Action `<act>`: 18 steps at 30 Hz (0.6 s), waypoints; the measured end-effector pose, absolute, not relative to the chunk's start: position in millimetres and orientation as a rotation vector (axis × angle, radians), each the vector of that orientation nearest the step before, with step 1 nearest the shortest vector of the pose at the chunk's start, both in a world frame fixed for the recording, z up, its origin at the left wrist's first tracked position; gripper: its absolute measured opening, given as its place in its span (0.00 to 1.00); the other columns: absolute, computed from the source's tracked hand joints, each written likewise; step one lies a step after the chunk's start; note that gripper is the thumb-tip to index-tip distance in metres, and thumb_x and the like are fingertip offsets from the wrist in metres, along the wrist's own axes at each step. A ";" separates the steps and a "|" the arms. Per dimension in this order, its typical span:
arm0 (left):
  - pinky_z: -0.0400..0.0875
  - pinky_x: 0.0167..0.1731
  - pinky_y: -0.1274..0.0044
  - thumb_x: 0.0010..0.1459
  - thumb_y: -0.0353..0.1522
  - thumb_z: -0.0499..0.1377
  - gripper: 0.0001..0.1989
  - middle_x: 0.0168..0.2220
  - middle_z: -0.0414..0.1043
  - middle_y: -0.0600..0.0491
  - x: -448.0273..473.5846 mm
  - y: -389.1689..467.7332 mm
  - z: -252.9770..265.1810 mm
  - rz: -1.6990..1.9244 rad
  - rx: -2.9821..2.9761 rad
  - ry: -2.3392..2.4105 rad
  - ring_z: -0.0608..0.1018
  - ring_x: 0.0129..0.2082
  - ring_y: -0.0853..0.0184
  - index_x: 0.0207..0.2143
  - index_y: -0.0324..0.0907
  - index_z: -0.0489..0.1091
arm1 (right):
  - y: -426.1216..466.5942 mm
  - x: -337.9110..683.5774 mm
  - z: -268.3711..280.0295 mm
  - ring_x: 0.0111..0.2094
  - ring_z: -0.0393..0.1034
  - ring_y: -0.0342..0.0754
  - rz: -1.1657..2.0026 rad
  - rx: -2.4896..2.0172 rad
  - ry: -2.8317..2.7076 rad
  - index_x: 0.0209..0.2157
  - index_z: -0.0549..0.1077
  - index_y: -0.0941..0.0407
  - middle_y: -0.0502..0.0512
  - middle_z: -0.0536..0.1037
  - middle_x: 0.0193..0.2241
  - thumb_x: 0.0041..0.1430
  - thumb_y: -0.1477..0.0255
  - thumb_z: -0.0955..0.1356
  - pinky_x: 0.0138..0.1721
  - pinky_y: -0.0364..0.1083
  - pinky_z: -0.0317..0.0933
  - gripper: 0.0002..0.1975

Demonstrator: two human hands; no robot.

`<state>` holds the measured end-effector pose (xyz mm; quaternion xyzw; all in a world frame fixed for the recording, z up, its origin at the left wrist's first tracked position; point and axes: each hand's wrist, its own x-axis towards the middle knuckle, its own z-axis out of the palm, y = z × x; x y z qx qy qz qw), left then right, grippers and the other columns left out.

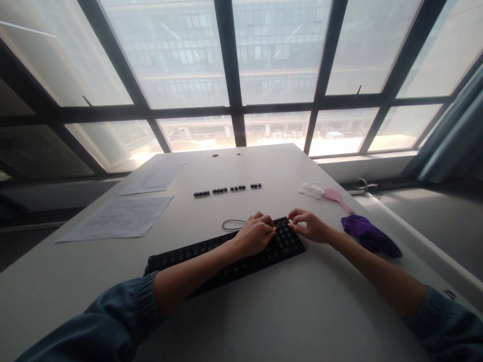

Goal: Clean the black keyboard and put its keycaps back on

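Note:
A black keyboard (pixel 226 269) lies aslant on the white table, its right end farther from me. My left hand (pixel 258 234) rests over its upper right part, fingers curled and thumb tip meeting the index finger; anything between them is hidden. At the far right corner, my right hand (pixel 308 226) has bent fingers against the keyboard's edge. My left forearm covers much of the keyboard's middle. Beyond it stand several small black keycaps (pixel 220 190), lined up in four short groups. A thin dark loop (pixel 233 224) lies just behind the keyboard, partly hidden by my left hand.
Printed sheets of paper (pixel 116 217) lie on the left of the white table (pixel 332 311). To the right are a crumpled white cloth (pixel 311 190), a pink brush (pixel 337 198) and a purple cloth (pixel 370 234). Large windows (pixel 279 55) rise behind the table's far edge.

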<state>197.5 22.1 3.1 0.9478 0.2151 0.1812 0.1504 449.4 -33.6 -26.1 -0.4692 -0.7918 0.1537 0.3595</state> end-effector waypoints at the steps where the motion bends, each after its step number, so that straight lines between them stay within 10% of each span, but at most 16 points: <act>1: 0.65 0.50 0.69 0.67 0.35 0.56 0.14 0.41 0.78 0.50 198.2 24.6 4.2 0.518 2.705 0.617 0.72 0.45 0.61 0.33 0.46 0.81 | -34.8 449.2 -25.4 0.41 0.73 0.50 0.395 -1.222 -2.040 0.26 0.76 0.55 0.57 0.78 0.40 0.64 0.70 0.68 0.46 0.50 0.66 0.12; 12: 0.73 0.46 0.69 0.66 0.42 0.55 0.17 0.46 0.80 0.49 100.3 52.0 51.1 0.837 2.469 0.881 0.78 0.45 0.60 0.47 0.45 0.79 | -58.4 393.5 -3.7 0.34 0.70 0.47 0.101 -1.383 -1.689 0.28 0.74 0.56 0.54 0.77 0.32 0.67 0.72 0.64 0.39 0.46 0.64 0.12; 18: 0.75 0.46 0.66 0.63 0.42 0.57 0.10 0.44 0.79 0.64 4.0 52.9 35.1 0.875 2.579 1.023 0.80 0.43 0.61 0.44 0.63 0.76 | -72.3 315.0 8.1 0.41 0.70 0.47 -0.059 -1.345 -1.816 0.31 0.74 0.56 0.55 0.77 0.37 0.68 0.71 0.64 0.45 0.45 0.63 0.11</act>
